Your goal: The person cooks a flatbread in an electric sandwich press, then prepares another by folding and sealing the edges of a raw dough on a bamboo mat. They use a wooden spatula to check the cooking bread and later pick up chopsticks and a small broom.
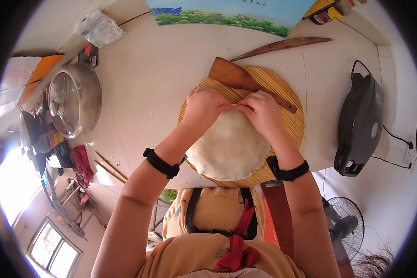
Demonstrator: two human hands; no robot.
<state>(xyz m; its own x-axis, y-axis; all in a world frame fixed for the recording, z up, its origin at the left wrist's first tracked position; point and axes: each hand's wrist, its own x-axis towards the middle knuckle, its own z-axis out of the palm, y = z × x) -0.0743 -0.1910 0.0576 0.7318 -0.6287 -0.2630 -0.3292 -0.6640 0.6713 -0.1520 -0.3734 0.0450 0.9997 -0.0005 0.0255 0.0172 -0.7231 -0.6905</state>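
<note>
A large round sheet of pale dough [229, 146] lies on a round mat of woven stalks [292, 90]. With thumb and fingers, my left hand [208, 102] pinches the dough's far edge. Close beside it, my right hand [259, 107] pinches the same edge, the fingertips of both hands nearly touching. Whether the dough is one layer or more cannot be told. A brown wooden spatula [234, 73] rests across the far part of the mat, its handle passing just beyond my right hand.
A lidded metal pot [87, 100] stands at the left, near two sticks [111, 166]. On the right is a black electric griddle [359, 125], above a fan [345, 222]. Beyond the mat lie a long pointed brown object [288, 44] and a printed board [226, 17].
</note>
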